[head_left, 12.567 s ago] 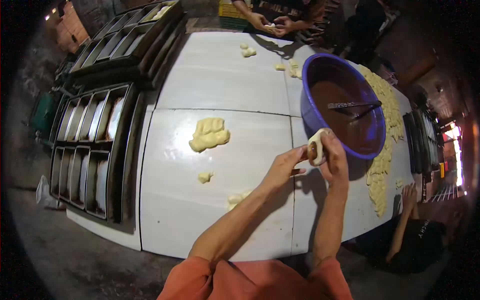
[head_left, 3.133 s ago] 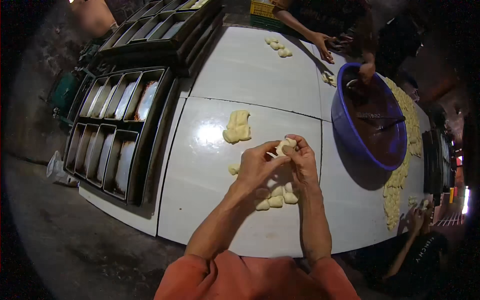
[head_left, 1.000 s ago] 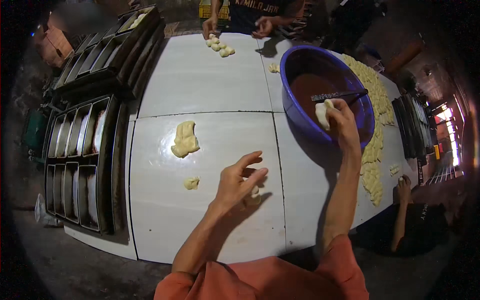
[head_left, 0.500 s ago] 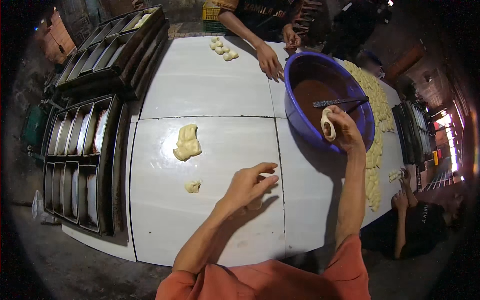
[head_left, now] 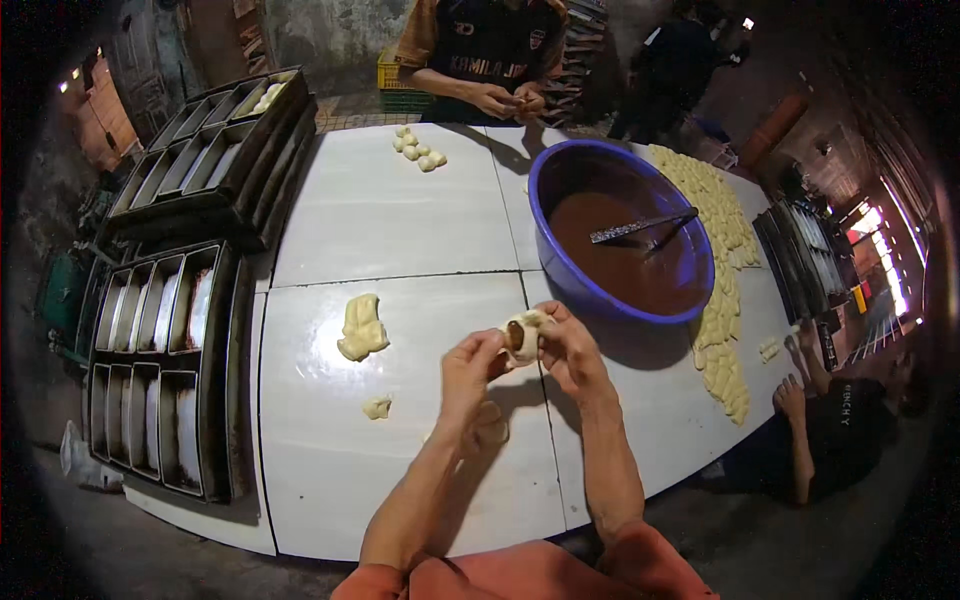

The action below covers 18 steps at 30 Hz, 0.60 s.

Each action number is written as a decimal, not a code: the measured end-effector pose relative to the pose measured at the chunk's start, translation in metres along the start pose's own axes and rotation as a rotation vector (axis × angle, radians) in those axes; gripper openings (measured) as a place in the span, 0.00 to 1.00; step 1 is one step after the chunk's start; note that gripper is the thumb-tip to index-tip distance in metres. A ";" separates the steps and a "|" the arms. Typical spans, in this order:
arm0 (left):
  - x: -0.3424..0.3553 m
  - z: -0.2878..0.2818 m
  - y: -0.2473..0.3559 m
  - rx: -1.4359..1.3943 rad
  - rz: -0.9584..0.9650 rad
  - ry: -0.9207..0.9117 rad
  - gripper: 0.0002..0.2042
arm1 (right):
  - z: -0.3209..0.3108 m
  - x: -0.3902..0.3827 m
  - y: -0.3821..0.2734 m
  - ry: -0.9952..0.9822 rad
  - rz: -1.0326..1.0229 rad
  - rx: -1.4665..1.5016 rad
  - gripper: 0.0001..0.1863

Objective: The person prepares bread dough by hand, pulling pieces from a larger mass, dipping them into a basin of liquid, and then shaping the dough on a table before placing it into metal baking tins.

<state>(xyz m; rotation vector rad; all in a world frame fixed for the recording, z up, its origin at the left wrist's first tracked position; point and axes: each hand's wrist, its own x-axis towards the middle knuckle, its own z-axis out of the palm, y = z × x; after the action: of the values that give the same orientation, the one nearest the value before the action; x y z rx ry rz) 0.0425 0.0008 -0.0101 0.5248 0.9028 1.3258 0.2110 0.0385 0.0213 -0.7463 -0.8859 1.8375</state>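
On the desk (head_left: 390, 220), the tub (head_left: 560, 264) is holding filling (head_left: 610, 268) and a paddle (head_left: 640, 226), with dough rows (head_left: 718, 300) lying right of it. Before the tub, a piece (head_left: 527, 342) is resting between the left hand (head_left: 466, 374) and right hand (head_left: 576, 352). Leftward, a slab (head_left: 362, 328) is lying behind a lump (head_left: 377, 407), with balls (head_left: 411, 152) behind both and pans (head_left: 150, 359) lining the left edge.

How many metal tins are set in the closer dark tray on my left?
8 metal tins: four in the farther row and four in the nearer row of the dark tray. None in that tray seems hidden.
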 end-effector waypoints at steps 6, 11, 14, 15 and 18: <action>-0.015 -0.022 0.025 0.136 0.023 0.159 0.14 | 0.034 -0.012 0.038 -0.016 -0.341 -0.946 0.35; -0.018 -0.024 0.028 0.256 0.162 0.094 0.16 | 0.040 -0.007 0.054 0.148 -0.384 -0.950 0.16; -0.015 -0.024 0.026 0.346 0.221 0.063 0.17 | 0.032 -0.003 0.060 0.244 -0.281 -0.819 0.07; -0.014 -0.025 0.028 0.285 0.123 0.036 0.19 | 0.033 -0.004 0.059 0.206 -0.184 -0.661 0.09; -0.012 -0.034 0.037 0.201 -0.028 0.016 0.21 | 0.051 -0.013 0.045 0.159 -0.003 -0.526 0.14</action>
<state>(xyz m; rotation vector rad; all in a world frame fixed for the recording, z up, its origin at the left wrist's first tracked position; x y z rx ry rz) -0.0070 -0.0084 0.0024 0.6549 1.0597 1.2222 0.1542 0.0003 0.0139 -1.1949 -1.2798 1.5239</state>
